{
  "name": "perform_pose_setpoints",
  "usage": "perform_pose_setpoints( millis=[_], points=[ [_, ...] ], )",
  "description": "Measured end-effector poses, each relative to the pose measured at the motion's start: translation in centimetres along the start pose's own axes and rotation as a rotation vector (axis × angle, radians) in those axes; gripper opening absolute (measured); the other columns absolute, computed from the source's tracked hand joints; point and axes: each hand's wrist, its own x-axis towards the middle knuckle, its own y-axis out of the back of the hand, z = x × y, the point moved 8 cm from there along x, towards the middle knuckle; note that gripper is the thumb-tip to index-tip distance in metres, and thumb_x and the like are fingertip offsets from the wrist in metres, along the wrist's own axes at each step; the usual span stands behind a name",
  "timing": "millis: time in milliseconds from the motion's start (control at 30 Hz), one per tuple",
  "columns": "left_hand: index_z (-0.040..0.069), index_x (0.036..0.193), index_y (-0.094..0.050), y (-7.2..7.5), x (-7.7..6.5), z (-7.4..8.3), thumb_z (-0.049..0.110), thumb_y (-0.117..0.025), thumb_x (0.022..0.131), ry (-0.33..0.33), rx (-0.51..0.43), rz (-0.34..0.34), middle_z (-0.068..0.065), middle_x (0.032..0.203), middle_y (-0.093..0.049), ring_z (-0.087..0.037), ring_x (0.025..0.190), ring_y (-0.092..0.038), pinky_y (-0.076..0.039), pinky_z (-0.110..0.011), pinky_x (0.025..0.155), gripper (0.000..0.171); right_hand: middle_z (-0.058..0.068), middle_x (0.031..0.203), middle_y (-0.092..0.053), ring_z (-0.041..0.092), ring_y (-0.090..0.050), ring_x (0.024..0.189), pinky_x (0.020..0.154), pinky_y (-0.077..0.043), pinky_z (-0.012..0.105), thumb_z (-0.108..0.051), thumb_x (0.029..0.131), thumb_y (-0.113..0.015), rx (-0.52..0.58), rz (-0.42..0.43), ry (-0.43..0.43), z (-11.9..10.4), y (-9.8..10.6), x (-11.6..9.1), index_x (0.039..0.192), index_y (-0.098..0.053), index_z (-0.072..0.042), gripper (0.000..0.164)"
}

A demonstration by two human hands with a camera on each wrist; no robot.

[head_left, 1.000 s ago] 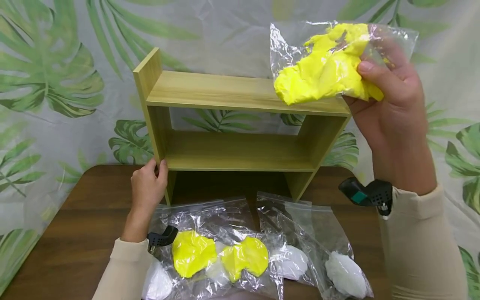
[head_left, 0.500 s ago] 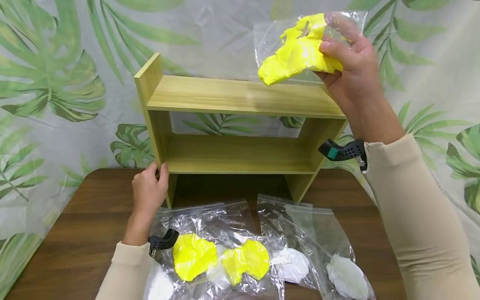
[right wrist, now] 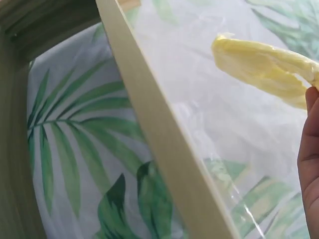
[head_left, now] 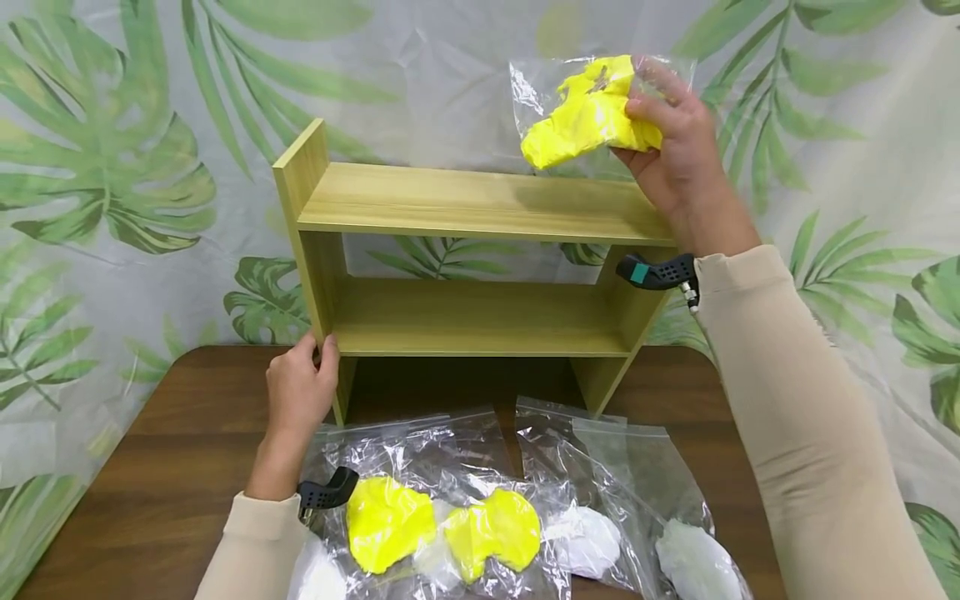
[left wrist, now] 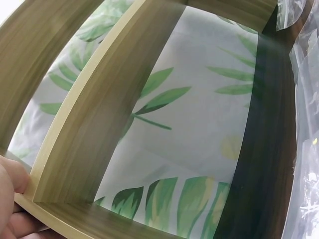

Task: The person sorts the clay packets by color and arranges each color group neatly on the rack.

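Note:
In the head view, my right hand (head_left: 678, 162) pinches a clear plastic bag (head_left: 528, 87) of soft yellow clay-like material (head_left: 592, 121), raised above the right part of the top board. The thumb lies on the near face; the other fingers are behind the bag. A small wooden shelf (head_left: 450, 200) stands on the table, and my left hand (head_left: 300, 387) grips the edge of its left side panel. The left wrist view has the fingers (left wrist: 15, 175) at the corner where a board meets that panel. From the right wrist, the yellow lump (right wrist: 261, 69) shows past the board edge.
On the dark wooden table (head_left: 172, 450), flat bags with yellow lumps (head_left: 390, 521) and white lumps (head_left: 588, 542) lie in front of the shelf. A leaf-printed cloth (head_left: 465, 92) hangs behind. A raised end panel (head_left: 303, 167) stands at the top board's left.
My right hand has carried the bag of yellow material leftward and farther away, over the top board, dipping slightly in the last half second. My left hand keeps its grip on the side panel.

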Motion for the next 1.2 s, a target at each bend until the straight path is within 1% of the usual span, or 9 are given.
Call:
perform_pose_setpoints(
  millis=[100, 300, 533, 667, 733, 867, 1067, 1133, 1200],
  points=[
    [0.007, 0.064, -0.043, 0.0, 0.1, 0.0, 0.014, -0.052, 0.096, -0.01, 0.0, 0.004, -0.002, 0.047, -0.034, -0.022, 0.042, -0.033, -0.025, -0.035, 0.045, 0.034, 0.016, 0.117, -0.058, 0.028, -0.061, 0.094, 0.073, -0.055, 0.035, 0.01, 0.089, -0.053, -0.008, 0.03, -0.027, 0.3, 0.8, 0.2, 0.129, -0.056, -0.006, 0.043],
    [0.007, 0.064, -0.043, 0.0, 0.2, 0.1, 0.013, -0.053, 0.096, -0.029, 0.002, 0.021, -0.002, 0.047, -0.034, -0.022, 0.042, -0.033, -0.026, -0.036, 0.045, 0.034, 0.015, 0.12, -0.058, 0.027, -0.06, 0.097, 0.075, -0.055, 0.034, 0.008, 0.09, -0.054, -0.053, 0.037, -0.071, 0.9, 1.8, 0.5, 0.129, -0.057, -0.006, 0.043],
    [0.007, 0.064, -0.043, 0.1, 0.3, 0.2, 0.012, -0.052, 0.096, -0.032, -0.009, 0.014, 0.0, 0.047, -0.033, -0.018, 0.04, -0.03, -0.024, -0.033, 0.042, 0.033, 0.013, 0.114, -0.059, 0.025, -0.062, 0.09, 0.068, -0.054, 0.031, 0.007, 0.09, -0.057, -0.142, 0.038, -0.137, 2.1, 2.6, 0.5, 0.121, -0.06, -0.002, 0.033],
    [0.007, 0.063, -0.043, 0.1, 0.4, 0.3, 0.011, -0.053, 0.095, -0.043, -0.008, 0.025, 0.0, 0.047, -0.032, -0.018, 0.041, -0.03, -0.024, -0.033, 0.043, 0.034, 0.012, 0.121, -0.056, 0.024, -0.062, 0.095, 0.07, -0.055, 0.031, 0.007, 0.089, -0.059, -0.183, 0.063, -0.173, 2.2, 2.9, 0.4, 0.121, -0.06, -0.002, 0.033],
    [0.007, 0.063, -0.043, 0.0, 0.4, 0.3, 0.011, -0.053, 0.095, -0.042, -0.01, 0.026, -0.001, 0.047, -0.033, -0.019, 0.041, -0.031, -0.024, -0.034, 0.043, 0.034, 0.012, 0.126, -0.055, 0.024, -0.061, 0.098, 0.071, -0.055, 0.031, 0.007, 0.089, -0.06, -0.202, 0.082, -0.201, 2.3, 3.2, 0.2, 0.122, -0.06, -0.003, 0.035],
    [0.006, 0.064, -0.044, -0.2, 0.4, 0.1, 0.012, -0.053, 0.095, -0.031, -0.008, 0.016, -0.002, 0.047, -0.034, -0.02, 0.041, -0.032, -0.025, -0.034, 0.043, 0.033, 0.011, 0.13, -0.053, 0.024, -0.06, 0.099, 0.07, -0.055, 0.031, 0.007, 0.088, -0.062, -0.253, 0.119, -0.265, 2.6, 3.8, -0.2, 0.122, -0.061, 0.0, 0.035],
    [0.007, 0.063, -0.043, -0.4, 0.6, 0.2, 0.012, -0.054, 0.095, -0.033, -0.009, 0.02, -0.002, 0.047, -0.034, -0.022, 0.043, -0.034, -0.025, -0.034, 0.044, 0.035, 0.011, 0.13, -0.049, 0.021, -0.061, 0.099, 0.072, -0.054, 0.03, 0.002, 0.09, -0.062, -0.366, 0.104, -0.372, 3.3, 4.1, -0.7, 0.118, -0.059, 0.002, 0.029],
    [0.007, 0.062, -0.042, -0.4, 0.7, 0.1, 0.013, -0.054, 0.095, -0.036, -0.005, 0.028, -0.002, 0.048, -0.033, -0.024, 0.044, -0.035, -0.025, -0.035, 0.045, 0.035, 0.011, 0.131, -0.046, 0.021, -0.06, 0.103, 0.074, -0.054, 0.031, 0.0, 0.09, -0.062, -0.372, 0.101, -0.404, 3.4, 4.1, -0.8, 0.118, -0.056, 0.001, 0.029],
    [0.007, 0.062, -0.042, -0.5, 0.7, 0.1, 0.012, -0.054, 0.095, -0.035, -0.005, 0.032, -0.002, 0.048, -0.033, -0.025, 0.044, -0.035, -0.025, -0.035, 0.045, 0.035, 0.011, 0.133, -0.044, 0.021, -0.057, 0.109, 0.078, -0.054, 0.032, 0.0, 0.091, -0.062, -0.37, 0.106, -0.435, 3.5, 4.0, -0.9, 0.123, -0.053, 0.002, 0.034]
  ],
)
